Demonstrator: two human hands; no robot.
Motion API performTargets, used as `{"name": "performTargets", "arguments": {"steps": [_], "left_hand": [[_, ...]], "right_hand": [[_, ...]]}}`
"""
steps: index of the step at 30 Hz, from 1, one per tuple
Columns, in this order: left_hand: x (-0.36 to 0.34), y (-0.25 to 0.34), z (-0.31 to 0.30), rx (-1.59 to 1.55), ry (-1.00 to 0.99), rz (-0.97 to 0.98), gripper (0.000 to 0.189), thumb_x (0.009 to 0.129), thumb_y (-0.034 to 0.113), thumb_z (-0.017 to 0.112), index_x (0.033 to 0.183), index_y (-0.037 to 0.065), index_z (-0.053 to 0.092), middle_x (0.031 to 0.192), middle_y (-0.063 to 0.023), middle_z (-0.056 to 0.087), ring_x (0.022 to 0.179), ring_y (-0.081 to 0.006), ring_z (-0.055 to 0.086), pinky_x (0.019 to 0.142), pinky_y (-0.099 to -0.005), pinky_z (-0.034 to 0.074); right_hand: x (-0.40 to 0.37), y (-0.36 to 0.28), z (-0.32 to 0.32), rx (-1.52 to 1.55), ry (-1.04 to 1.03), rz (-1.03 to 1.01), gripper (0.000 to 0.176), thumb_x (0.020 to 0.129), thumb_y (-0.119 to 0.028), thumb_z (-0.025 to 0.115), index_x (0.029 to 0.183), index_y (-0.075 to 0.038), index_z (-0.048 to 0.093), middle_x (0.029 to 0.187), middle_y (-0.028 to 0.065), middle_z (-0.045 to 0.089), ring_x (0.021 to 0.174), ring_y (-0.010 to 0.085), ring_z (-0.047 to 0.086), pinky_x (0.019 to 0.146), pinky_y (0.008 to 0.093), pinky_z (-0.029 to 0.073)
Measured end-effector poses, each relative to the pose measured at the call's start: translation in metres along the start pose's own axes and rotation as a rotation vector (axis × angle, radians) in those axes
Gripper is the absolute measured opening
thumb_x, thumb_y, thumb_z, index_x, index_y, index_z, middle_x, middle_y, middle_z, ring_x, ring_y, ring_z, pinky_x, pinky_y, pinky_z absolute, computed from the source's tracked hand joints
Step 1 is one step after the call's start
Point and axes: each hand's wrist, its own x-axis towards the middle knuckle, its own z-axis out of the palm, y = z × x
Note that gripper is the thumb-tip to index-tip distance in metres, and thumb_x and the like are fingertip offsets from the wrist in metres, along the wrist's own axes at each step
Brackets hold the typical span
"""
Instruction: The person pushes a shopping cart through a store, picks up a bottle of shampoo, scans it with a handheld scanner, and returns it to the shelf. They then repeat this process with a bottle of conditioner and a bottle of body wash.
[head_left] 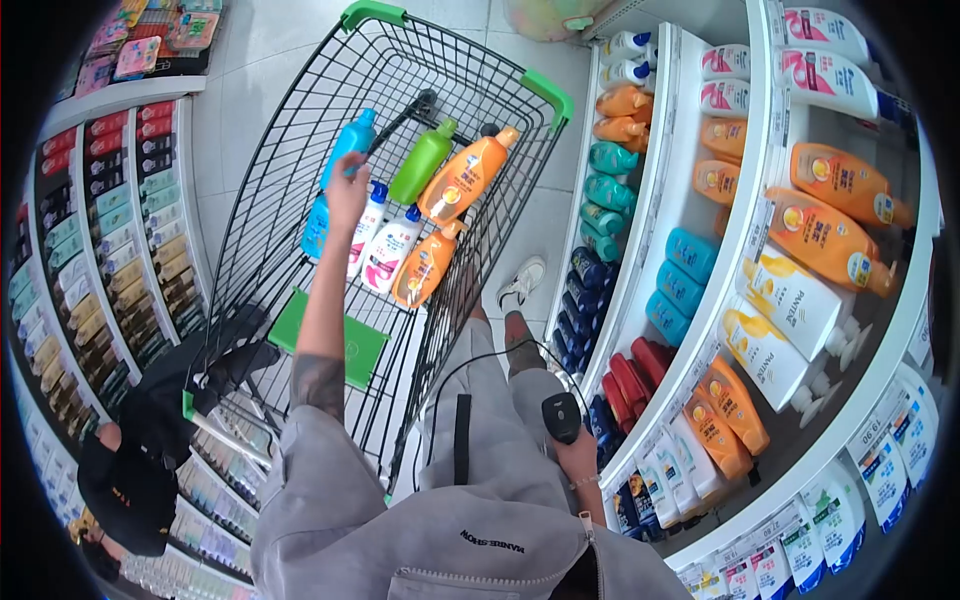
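Up near the top middle of the frame, the left hand (347,190) reaches into a black wire cart (262,150). Its fingers are bent around a blue bottle (352,140) and hold it about the middle. The blue bottle stands up tall at the left side of the cart, close to the wire wall. Just to the right of it stand a green bottle (422,160) and a big orange bottle (468,172), side by side and leaning a little. Below them in the cart lie two white bottles (390,248) with pink labels, and a smaller orange bottle (425,265) sits right next to them. A green flap (350,345) sits at the near end of the cart. Down at the lower right, the right hand (580,458) is closed tight around a black scanner (562,415), with a thin black cord (470,365) looping from it over the gray trousers. On the right side of the frame, a white shelf (665,150) is packed with orange, teal, blue, red and white bottles. A white shoe (522,282) shows on the floor beside the cart. At the lower left, another person (130,470) in black stands by more shelves.
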Motion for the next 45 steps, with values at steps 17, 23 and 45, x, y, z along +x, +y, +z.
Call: {"name": "performTargets", "arguments": {"steps": [17,23,45], "left_hand": [[0.068,-0.099,0.031,0.778,-0.039,-0.191,0.068,0.063,0.028,0.079,0.115,0.003,0.043,0.1,-0.018,0.06,0.092,-0.0377,0.059,0.077,-0.045,0.048],[0.012,-0.007,-0.006,0.38,0.02,-0.133,0.07,0.062,0.032,0.081,0.113,-0.001,0.047,0.103,-0.0219,0.06,0.092,-0.0342,0.061,0.08,-0.0395,0.048],[-0.262,0.414,-0.078,-1.03,-0.392,-0.096,0.062,0.087,0.049,0.056,0.124,0.001,0.043,0.104,-0.0154,0.058,0.091,-0.0215,0.061,0.079,-0.0335,0.052]], "right_hand": [[0.001,-0.043,0.007,-0.16,-0.057,0.123,0.034,0.065,-0.022,0.072,0.088,0.0,0.062,0.082,0.0239,0.064,0.083,0.0398,0.063,0.071,0.0436,0.05],[0.0,-0.039,0.002,-0.02,0.022,0.016,0.028,0.073,-0.02,0.071,0.092,0.0,0.064,0.078,0.0191,0.066,0.08,0.0345,0.066,0.068,0.0372,0.05],[-0.174,-0.131,-0.195,0.658,0.024,-0.556,0.018,0.08,-0.008,0.067,0.095,0.0,0.063,0.081,0.0056,0.067,0.066,0.0087,0.059,0.06,0.0245,0.046]]}}
